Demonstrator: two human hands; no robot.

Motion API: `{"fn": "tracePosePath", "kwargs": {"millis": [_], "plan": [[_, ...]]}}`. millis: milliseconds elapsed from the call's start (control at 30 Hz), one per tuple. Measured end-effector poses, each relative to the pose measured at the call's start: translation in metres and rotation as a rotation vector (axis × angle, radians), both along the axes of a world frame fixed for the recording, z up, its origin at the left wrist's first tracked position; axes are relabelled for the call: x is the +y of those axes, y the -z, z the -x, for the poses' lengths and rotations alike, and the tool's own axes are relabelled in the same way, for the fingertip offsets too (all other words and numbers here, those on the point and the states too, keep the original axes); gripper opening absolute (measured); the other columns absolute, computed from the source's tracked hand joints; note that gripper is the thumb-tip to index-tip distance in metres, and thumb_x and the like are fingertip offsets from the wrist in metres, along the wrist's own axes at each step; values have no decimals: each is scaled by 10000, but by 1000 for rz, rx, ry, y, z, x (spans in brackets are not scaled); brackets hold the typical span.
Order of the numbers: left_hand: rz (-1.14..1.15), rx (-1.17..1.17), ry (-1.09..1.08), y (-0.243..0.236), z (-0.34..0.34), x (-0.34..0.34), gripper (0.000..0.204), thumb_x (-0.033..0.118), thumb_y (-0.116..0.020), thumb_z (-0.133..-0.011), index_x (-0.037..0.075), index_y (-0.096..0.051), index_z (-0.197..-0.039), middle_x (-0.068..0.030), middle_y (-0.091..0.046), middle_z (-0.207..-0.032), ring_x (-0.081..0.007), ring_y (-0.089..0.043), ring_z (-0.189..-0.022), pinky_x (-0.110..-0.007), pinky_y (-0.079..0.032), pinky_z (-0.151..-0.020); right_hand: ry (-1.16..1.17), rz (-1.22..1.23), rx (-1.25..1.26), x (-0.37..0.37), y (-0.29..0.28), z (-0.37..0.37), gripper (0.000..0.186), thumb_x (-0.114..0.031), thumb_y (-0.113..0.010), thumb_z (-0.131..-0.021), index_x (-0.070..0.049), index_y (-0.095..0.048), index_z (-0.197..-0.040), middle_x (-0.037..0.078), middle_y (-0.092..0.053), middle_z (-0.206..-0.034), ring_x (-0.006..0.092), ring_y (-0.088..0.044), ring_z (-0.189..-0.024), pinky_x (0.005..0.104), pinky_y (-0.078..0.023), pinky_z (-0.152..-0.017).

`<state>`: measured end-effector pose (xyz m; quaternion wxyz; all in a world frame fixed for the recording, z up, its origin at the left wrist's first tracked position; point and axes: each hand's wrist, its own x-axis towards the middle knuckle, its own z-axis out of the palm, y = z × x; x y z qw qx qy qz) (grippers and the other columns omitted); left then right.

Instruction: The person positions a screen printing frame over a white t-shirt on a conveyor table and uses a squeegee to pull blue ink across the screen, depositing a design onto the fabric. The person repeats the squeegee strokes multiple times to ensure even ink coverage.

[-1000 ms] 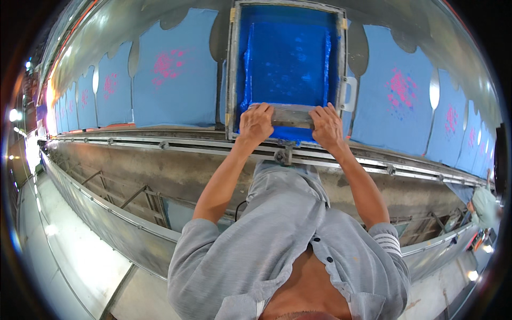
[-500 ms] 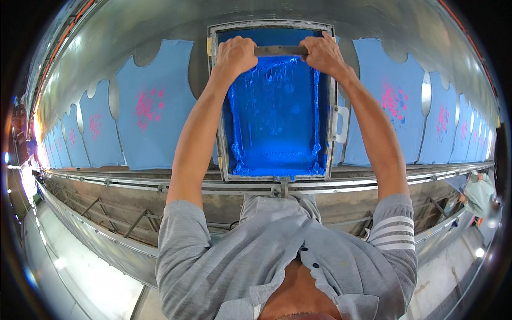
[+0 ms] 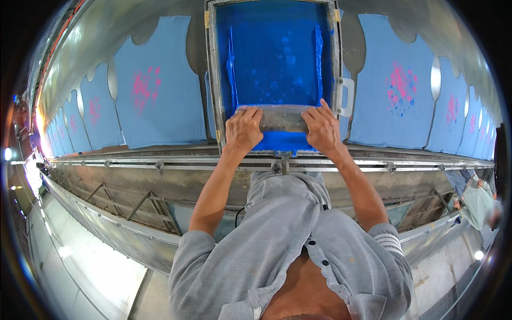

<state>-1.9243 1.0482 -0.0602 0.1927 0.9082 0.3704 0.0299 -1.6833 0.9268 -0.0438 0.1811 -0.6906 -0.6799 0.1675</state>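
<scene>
A wide squeegee [image 3: 283,118] spans the lower part of a framed printing screen [image 3: 212,64]. Gripping its left end is my left hand [image 3: 244,128], fingers wrapped over the top edge. My right hand [image 3: 322,127] closes round the other end, thumb side toward the frame. Bright blue ink [image 3: 285,141] pools between the squeegee and the near frame edge, with thin ridges of it along both sides of the mesh. Faint spots show in the mesh. The blade's lower edge is hidden in the ink.
Light blue garment pieces lie in a row on the long table, one at left [image 3: 160,96] with pink spots, one at right [image 3: 394,90] with pink and blue spots. A white handle [image 3: 346,97] juts from the frame. A metal rail [image 3: 202,162] runs along the near edge. Another person [image 3: 477,202] stands far right.
Both hands have drawn the squeegee from the far end of the screen toward me. Ink has gathered near the close edge, and the mesh behind is smoother. The view has shifted.
</scene>
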Motion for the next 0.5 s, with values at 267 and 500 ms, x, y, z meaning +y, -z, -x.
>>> {"fn": "tracePosePath", "kwargs": {"millis": [267, 500], "plan": [[113, 423, 27, -62, -36, -10, 345, 130, -751, -741, 86, -793, -1081, -95, -749, -1168, -290, -634, -1254, -533, -417, -1129, 15, 206, 295, -10, -14, -29, 559, -448, -771, -896, -55, -698, -1288, 161, -692, -1122, 363, -622, -1186, 548, -400, -1152], [131, -6, 31, -15, -22, -46, 315, 89, -688, -743, 97, -811, -1032, -126, -760, -1108, -326, -685, -1137, -460, -535, -984, 880, -37, 205, 13, 46, -103, 513, -370, -709, -966, -36, -650, -1352, 135, -680, -895, 251, -681, -877, 406, -534, -817]]}}
